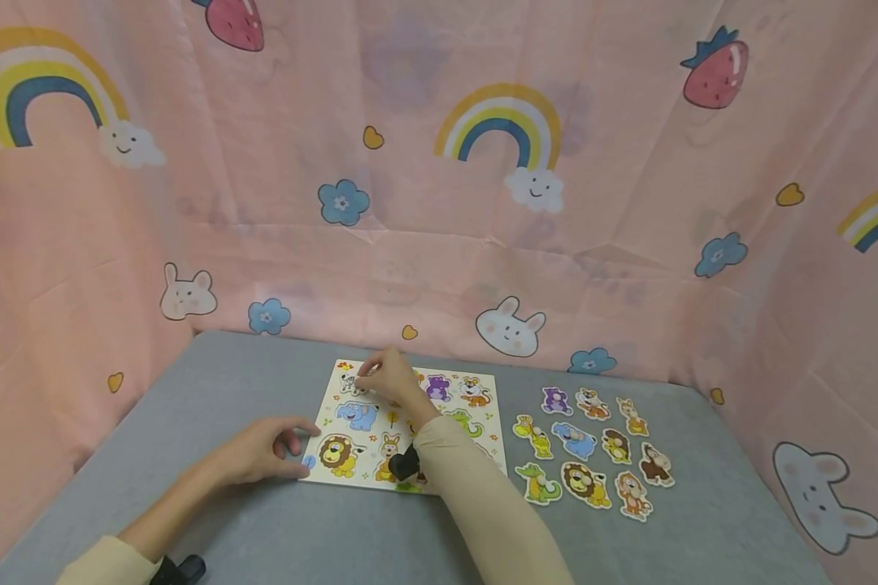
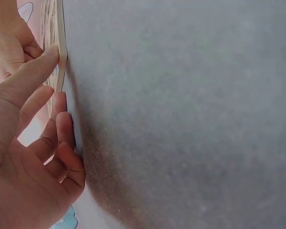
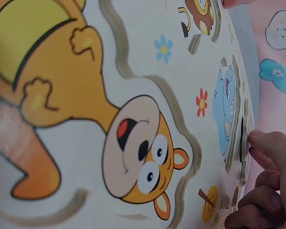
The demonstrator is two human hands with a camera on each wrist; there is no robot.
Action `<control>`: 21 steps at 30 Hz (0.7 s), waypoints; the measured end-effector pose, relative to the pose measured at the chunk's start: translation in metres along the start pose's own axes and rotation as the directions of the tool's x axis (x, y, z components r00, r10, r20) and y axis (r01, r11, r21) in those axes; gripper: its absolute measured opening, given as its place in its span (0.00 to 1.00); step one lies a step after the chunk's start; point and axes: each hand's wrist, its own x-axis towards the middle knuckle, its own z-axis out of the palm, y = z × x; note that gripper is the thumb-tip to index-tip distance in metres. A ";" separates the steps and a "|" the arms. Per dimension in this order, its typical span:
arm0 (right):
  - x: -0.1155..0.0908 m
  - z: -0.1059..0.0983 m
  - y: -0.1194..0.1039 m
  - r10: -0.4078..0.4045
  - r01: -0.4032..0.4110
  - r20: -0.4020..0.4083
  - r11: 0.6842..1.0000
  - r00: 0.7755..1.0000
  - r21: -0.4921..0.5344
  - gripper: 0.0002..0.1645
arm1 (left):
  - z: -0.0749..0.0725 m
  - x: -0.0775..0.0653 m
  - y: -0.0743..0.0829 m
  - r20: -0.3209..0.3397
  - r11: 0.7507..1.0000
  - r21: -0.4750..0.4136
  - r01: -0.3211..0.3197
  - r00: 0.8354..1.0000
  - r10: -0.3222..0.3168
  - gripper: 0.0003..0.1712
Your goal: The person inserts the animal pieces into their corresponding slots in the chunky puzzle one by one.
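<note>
A white puzzle board (image 1: 371, 481) with printed animals and cut-out recesses lies on the grey table. Over its far left corner, my right hand (image 1: 395, 380) pinches the zebra piece (image 1: 348, 384) between thumb and fingertips. In the right wrist view, this piece (image 3: 244, 143) is seen edge-on, standing proud of the board beside the elephant recess (image 3: 225, 112). My left hand (image 1: 259, 449) rests at the board's left edge, thumb near the front corner and index finger farther up, the other fingers loosely bent. The left wrist view shows the left thumb (image 2: 40, 64) touching the board's corner.
Right of the board lie several loose animal pieces, among them a lion (image 1: 586, 485), a crocodile (image 1: 538, 485), an elephant (image 1: 574, 439) and a giraffe (image 1: 532, 437). A pink printed curtain (image 1: 424, 268) hangs behind the grey table (image 1: 263, 536) and along both sides.
</note>
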 end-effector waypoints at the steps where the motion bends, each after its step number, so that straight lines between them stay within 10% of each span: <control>1: 0.000 0.000 0.000 -0.004 0.004 -0.001 1.000 1.000 0.002 0.04 | 0.000 0.000 0.000 0.000 1.000 0.000 0.001 1.000 -0.001 0.30; 21: -0.001 0.000 -0.003 0.013 -0.013 -0.012 0.999 1.000 -0.032 0.05 | 0.001 0.000 -0.002 -0.005 1.000 -0.010 0.000 1.000 0.000 0.31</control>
